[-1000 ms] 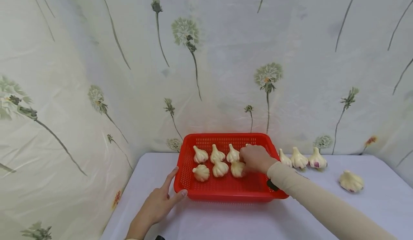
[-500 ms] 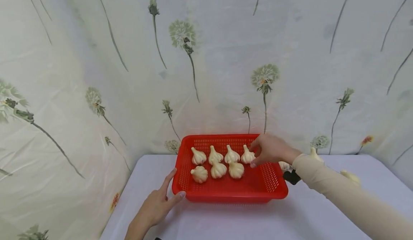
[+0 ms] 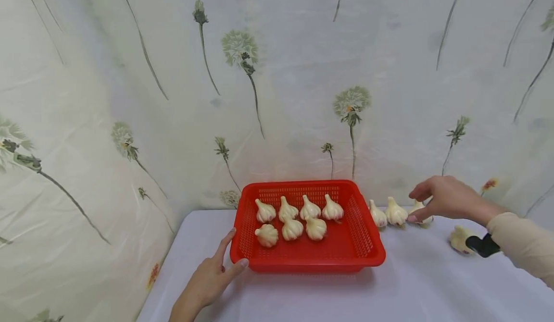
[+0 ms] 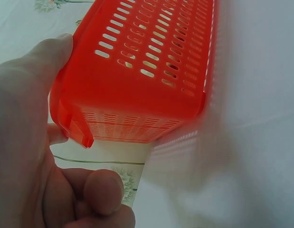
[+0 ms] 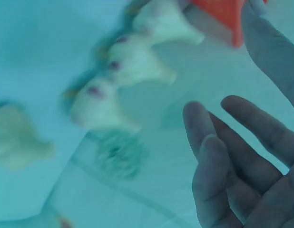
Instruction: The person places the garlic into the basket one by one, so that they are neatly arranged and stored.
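A red perforated plastic basket point(image 3: 307, 266) holds several garlic bulbs in two rows, the back row including a bulb point(image 3: 333, 208) at its right end. My left hand point(image 3: 207, 279) touches the basket's left front corner, index finger and thumb spread along the rim; the left wrist view shows its other fingers curled beneath. To the right of the basket stand three garlic bulbs in a line: one near the basket point(image 3: 378, 213), a middle one point(image 3: 396, 212) and a far one point(image 3: 420, 211). My right hand point(image 3: 452, 198) hovers at the far bulb, partly covering it, thumb and fingers apart with nothing between them.
Another garlic bulb point(image 3: 459, 239) sits farther right, partly behind the black wrist strap point(image 3: 484, 245). A white cloth covers the table point(image 3: 415, 288). Directly behind the table hangs a dandelion-patterned curtain point(image 3: 294, 120).
My right hand has let go of a garlic bulb at the back row's right end and moved right, out of the basket, to the loose bulbs. The left hand stays at the rim.
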### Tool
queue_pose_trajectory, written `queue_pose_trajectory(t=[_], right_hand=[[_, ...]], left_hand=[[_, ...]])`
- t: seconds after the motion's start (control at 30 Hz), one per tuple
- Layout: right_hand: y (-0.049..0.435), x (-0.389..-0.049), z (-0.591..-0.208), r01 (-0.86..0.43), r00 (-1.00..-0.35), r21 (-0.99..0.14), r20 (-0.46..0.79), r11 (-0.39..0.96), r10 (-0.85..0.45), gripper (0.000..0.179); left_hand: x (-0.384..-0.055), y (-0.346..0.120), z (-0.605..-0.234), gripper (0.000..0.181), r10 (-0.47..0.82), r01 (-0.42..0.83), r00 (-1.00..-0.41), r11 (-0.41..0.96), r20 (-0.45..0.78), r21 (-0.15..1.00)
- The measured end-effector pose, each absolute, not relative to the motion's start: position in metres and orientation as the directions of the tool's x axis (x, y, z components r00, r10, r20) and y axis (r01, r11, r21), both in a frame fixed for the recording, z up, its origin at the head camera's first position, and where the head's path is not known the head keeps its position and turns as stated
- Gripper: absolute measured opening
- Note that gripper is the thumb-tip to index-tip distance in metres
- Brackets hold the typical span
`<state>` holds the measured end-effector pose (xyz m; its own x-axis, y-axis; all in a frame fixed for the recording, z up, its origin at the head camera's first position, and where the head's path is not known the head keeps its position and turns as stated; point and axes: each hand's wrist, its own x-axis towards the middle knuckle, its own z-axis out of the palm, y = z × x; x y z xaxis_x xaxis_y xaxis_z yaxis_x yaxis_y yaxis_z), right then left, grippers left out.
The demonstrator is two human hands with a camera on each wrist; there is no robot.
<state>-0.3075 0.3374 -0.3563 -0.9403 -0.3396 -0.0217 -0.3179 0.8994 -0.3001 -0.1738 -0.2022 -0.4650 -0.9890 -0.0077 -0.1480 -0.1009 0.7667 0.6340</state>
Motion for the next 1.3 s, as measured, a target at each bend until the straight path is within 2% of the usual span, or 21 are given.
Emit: queue_pose_trajectory(t=[0.23,0.5,0.67,0.87,1.07,1.3], right_hand=[[0.416,-0.307,-0.381,-0.237,-0.966,-0.243,-0.046,0.941,-0.255,0.100],[0.472,-0.306,-0.422,-0.183,-0.966,-0.264,-0.132,0.947,-0.224,0.094],[0.483,-0.306,-0.445,-0.147,-0.961,-0.311,-0.181,0.939,-0.210,0.091],[0.479,-0.302,-0.463,-0.177,-0.968,-0.304,-0.118,0.936,-0.221,0.077],[0.479,-0.302,-0.477,-0.139,-0.979,-0.302,-0.101,0.943,-0.176,0.086],[0.473,-0.299,-0.481,-0.114,-0.987,-0.298,-0.078,0.948,-0.143,0.089]], left_hand=[[-0.173,-0.201,-0.466,0.082,-0.010,-0.097,-0.990,0.771,-0.140,0.629],[-0.172,-0.202,-0.465,0.082,-0.021,-0.110,-0.989,0.773,-0.147,0.625],[-0.172,-0.202,-0.465,0.082,-0.019,-0.108,-0.989,0.772,-0.146,0.627],[-0.173,-0.200,-0.465,0.084,-0.019,-0.110,-0.988,0.770,-0.151,0.628],[-0.174,-0.199,-0.467,0.084,-0.016,-0.115,-0.987,0.765,-0.161,0.634],[-0.172,-0.202,-0.466,0.083,-0.014,-0.092,-0.992,0.774,-0.128,0.626]])
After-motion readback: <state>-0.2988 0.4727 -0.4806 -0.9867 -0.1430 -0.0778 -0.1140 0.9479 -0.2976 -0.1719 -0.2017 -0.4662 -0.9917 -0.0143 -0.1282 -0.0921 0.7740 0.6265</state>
